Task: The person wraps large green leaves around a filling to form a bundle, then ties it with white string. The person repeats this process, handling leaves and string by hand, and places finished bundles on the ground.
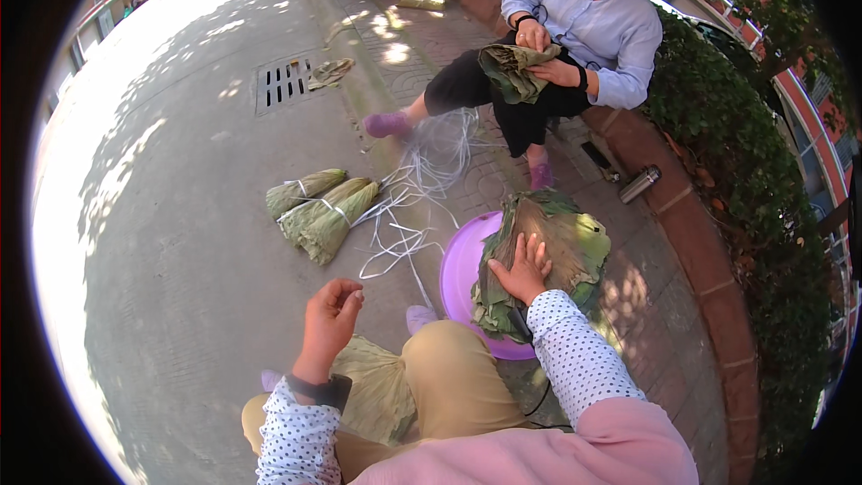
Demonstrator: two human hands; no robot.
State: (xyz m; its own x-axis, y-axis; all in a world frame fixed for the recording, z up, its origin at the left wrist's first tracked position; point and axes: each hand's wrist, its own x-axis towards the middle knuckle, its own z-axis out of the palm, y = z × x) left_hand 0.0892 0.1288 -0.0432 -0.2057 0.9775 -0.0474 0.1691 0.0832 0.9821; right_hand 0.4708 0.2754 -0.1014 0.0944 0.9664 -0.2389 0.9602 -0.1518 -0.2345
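Note:
My right hand point(523, 271) lies with fingers spread on a stack of dried lotus leaves point(566, 247). The stack rests on a round purple plastic basin point(458, 274) and covers much of it. Raised over my lap, my left hand point(330, 319) has its fingers curled in and the thumb against them; nothing shows in it. Below that hand, a folded dried leaf point(373, 386) lies by my knee, partly hidden by my forearm. Ahead on the pavement are two tied leaf bundles, a larger one point(328, 220) and a smaller one point(296, 190).
Loose white plastic strips point(422, 171) tangle on the ground past the basin. A person point(584, 27) seated opposite holds a folded leaf bundle point(516, 70). A metal flask point(640, 183) lies by the brick kerb point(691, 233), with a hedge behind. A drain grate point(284, 83) lies far left.

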